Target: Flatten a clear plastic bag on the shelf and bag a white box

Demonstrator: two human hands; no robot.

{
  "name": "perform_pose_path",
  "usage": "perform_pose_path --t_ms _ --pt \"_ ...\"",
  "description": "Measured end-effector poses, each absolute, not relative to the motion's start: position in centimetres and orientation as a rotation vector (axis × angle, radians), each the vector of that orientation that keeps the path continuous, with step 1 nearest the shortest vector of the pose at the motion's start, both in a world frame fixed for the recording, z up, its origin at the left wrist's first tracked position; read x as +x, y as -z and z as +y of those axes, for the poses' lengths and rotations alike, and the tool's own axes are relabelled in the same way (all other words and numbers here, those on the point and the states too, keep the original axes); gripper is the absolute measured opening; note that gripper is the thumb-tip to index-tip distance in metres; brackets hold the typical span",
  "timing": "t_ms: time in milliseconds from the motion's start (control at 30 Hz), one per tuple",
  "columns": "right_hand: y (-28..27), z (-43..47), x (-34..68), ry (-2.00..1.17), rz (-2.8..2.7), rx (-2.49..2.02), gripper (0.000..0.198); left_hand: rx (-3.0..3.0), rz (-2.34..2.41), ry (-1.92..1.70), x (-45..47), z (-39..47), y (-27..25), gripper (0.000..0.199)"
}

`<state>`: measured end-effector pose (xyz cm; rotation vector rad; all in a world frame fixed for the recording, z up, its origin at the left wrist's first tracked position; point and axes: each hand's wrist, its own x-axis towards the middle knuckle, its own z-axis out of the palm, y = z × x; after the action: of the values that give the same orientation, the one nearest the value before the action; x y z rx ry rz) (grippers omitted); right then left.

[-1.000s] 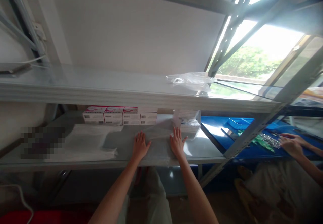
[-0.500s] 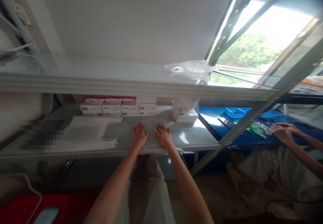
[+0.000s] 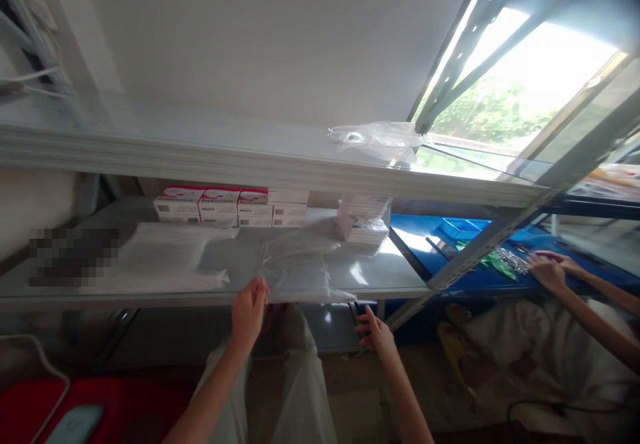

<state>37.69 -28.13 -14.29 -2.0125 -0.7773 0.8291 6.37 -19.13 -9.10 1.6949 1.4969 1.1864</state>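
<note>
Left hand point(image 3: 249, 309): raised at the front edge of the grey metal shelf point(image 3: 385, 277), fingers closed in a pinch on the near left corner of a clear, flat plastic bag point(image 3: 300, 272). Clear plastic bag: lies on the shelf surface just beyond and to the right of the left hand, wrinkled, its near edge reaching the shelf lip, its far end running toward the stock at the back. Right hand point(image 3: 376, 331): below the shelf edge, lower than and well right of the left hand, fingers loosely spread and part curled, holding nothing; whether it touches the shelf frame cannot be told. Stack of thin white plastic sheets or bags point(image 3: 170, 257): flat on the shelf, left of the left hand and farther back. Row of white cartons with red-pink tops and barcode labels point(image 3: 230, 206): against the rear of the shelf, beyond the left hand. Wrapped bundle of white cartons point(image 3: 364, 223): at the rear, beyond the right hand, near the bag's far end. Upper grey shelf point(image 3: 200, 157): above both hands, bearing a crumpled clear plastic wrapper point(image 3: 377, 141) toward its right. Another person's hands point(image 3: 547, 271): far right of the right hand, resting on a blue table point(image 3: 420, 231) among small shiny items.
</note>
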Motion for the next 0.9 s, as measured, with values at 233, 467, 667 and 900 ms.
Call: perform_pose_path --t_ms 233,467,667,900 --pt "13.1 -25.3 34.9 -0.964 -0.583 -1.722 0.046 1.093 1.285 -0.693 6.0 -19.2 13.0 0.083" --pt "13.7 -24.3 36.0 -0.874 -0.614 -1.844 0.048 1.182 1.261 -0.923 5.6 -19.0 11.9 0.059" --pt "13.1 -23.9 35.1 -0.743 -0.771 -1.766 0.044 1.333 1.301 -0.983 5.1 -18.6 11.5 0.060" --pt "10.6 -20.0 34.3 -0.328 -0.997 -1.755 0.045 1.382 1.306 -1.080 4.9 -15.7 10.2 0.059"
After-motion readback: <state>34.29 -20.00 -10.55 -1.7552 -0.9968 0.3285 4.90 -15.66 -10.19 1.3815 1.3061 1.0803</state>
